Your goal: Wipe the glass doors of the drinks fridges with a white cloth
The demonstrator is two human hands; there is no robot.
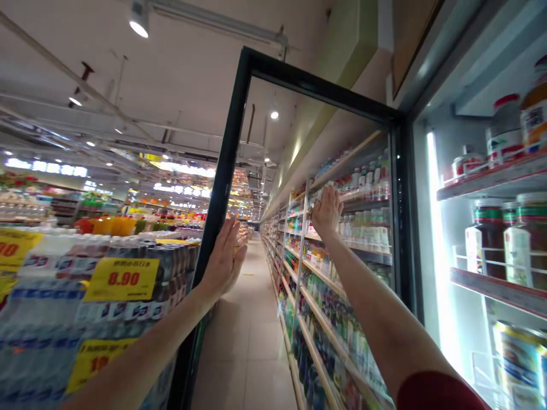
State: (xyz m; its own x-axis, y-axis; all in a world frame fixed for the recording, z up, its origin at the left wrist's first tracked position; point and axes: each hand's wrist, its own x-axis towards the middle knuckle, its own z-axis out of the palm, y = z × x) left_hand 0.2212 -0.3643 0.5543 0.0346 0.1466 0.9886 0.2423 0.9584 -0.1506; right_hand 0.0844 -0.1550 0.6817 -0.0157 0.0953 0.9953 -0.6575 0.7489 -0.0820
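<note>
A glass cooler door with a black frame (224, 165) stands swung open in front of me. My left hand (225, 257) lies flat with its fingers stretched out against the outer edge of the frame. My right hand (326, 209) presses on the inside of the glass pane, holding what looks like a pale cloth under the palm. Through the glass I see the aisle and long shelves of bottled drinks (325, 319).
The lit cooler interior (440, 273) on the right has shelves with jars and bottles (487, 233). Stacked packs of bottled water with yellow price tags (121, 278) stand on the left. A tiled aisle (243, 341) runs ahead between them.
</note>
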